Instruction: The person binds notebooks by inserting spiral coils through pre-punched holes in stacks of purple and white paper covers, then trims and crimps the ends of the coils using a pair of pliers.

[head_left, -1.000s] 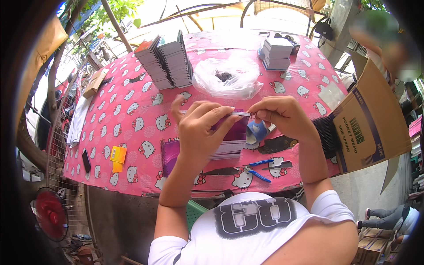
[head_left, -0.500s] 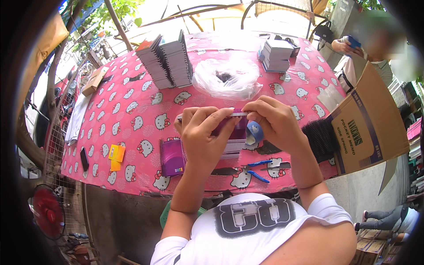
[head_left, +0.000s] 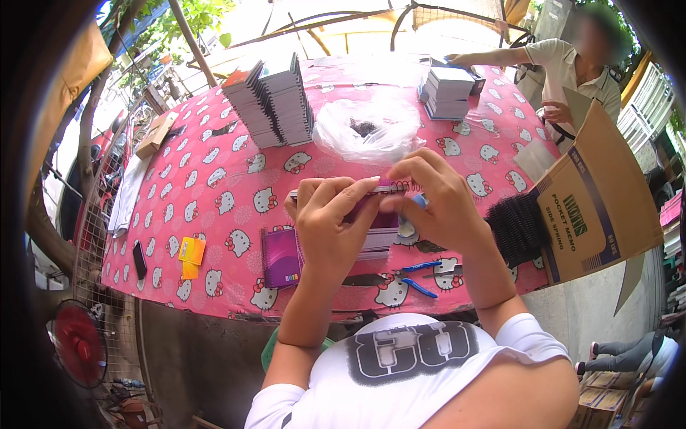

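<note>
My left hand (head_left: 330,214) pinches a small purple memo notebook (head_left: 373,189), held edge-on above the table. From the notebook's right end a dark spiral coil (head_left: 409,186) sticks out. My right hand (head_left: 441,196) has thumb and fingers curled around that coil. Below the hands lies a stack of purple notebooks (head_left: 377,242), partly covered by my left hand. A spiral-bound purple notebook (head_left: 281,257) is just left of it. Behind my right fingers shows part of a light blue roll (head_left: 409,227). Blue-handled pliers (head_left: 419,287) rest nearer to me.
Spiral-bound book stacks (head_left: 275,104) stand far left of centre, beside a clear plastic bag (head_left: 368,129). More books (head_left: 448,93) sit far right. Black coils (head_left: 516,229) spill from a cardboard box (head_left: 597,204). A person (head_left: 582,79) reaches over the far right corner. Yellow packets (head_left: 191,256) lie left.
My right hand has shifted slightly and its fingers have spread, exposing the coil at the notebook's end. The person at far right now stretches an arm toward the books.
</note>
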Demonstrator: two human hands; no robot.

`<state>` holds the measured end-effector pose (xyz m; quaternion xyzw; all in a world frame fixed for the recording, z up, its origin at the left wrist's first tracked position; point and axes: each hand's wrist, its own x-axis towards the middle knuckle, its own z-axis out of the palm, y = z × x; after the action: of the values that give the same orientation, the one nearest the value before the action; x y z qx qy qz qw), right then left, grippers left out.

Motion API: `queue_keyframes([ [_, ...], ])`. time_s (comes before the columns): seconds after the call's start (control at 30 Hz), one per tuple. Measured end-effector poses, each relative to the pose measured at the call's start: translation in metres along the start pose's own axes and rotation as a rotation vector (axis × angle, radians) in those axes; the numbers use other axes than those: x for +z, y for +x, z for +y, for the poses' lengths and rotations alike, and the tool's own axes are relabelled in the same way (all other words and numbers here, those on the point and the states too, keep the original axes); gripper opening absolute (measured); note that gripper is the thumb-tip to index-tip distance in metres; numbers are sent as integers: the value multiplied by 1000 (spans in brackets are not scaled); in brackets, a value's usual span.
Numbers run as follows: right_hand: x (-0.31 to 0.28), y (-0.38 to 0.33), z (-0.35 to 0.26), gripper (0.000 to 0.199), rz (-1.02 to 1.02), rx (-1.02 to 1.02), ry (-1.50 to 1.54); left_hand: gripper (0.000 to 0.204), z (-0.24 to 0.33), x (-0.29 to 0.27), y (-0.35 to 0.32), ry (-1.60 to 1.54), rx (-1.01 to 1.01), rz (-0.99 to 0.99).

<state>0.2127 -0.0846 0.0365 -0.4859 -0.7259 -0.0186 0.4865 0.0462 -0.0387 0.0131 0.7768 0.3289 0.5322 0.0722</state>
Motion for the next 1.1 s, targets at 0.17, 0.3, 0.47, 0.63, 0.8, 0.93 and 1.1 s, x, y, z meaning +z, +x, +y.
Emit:
queue_keyframes([
  [0.17,6,-2,-2,10,8,6,-51,24,-1,1,-2,-3,46,28],
  [0.3,-33,15,66,15,49,211,161,26,3,-4,0,-20,73,18],
  [0.47,4,-98,216,52,-598,125,-259,29,-5,0,10,-69,17,23],
  [0.63,40,-138,216,67,-576,324,-430,30,-8,5,12,41,76,-11],
  [0.8,23,-42,225,61,-141,304,190,33,-4,4,13,3,11,-24],
  [0.93,-31,10,153,46,-315,-113,450,35,-1,4,10,-18,-41,-6],
  [1.1,-39,34,118,30,-389,207,635,37,-2,4,12,-47,-77,-17],
])
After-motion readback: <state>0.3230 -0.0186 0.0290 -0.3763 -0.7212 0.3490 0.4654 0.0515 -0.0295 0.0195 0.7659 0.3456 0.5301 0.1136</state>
